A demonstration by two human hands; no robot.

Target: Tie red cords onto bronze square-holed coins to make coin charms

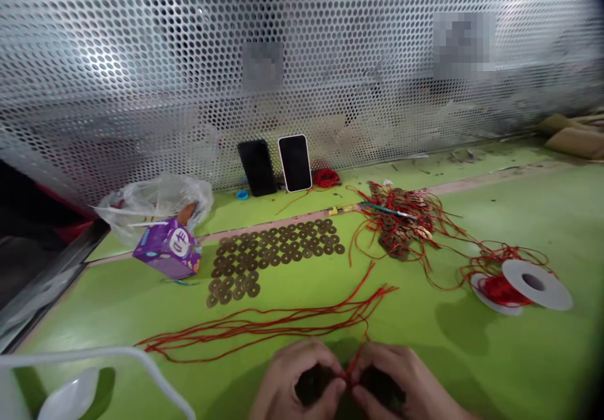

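At the bottom centre, my left hand (302, 379) and my right hand (396, 379) meet fingertip to fingertip. Both pinch a red cord (350, 367), and one strand of it rises above the right thumb and forefinger. The exact spot where the fingers press together is partly hidden. Just beyond my hands lies a loose bundle of cut red cords (264, 327), stretched from left to right. Behind that bundle, rows of bronze-coloured coins with holes (278, 247) are laid out on the green tabletop (415, 351).
Right of the coins sits a tangled heap of corded coins (401, 219) with a thin green tool (389, 210) across it. A white spool of red cord (538, 285) lies at right. A purple box (160, 250), plastic bag (189, 190), two phones (295, 162) and a white cable (146, 360) are around.
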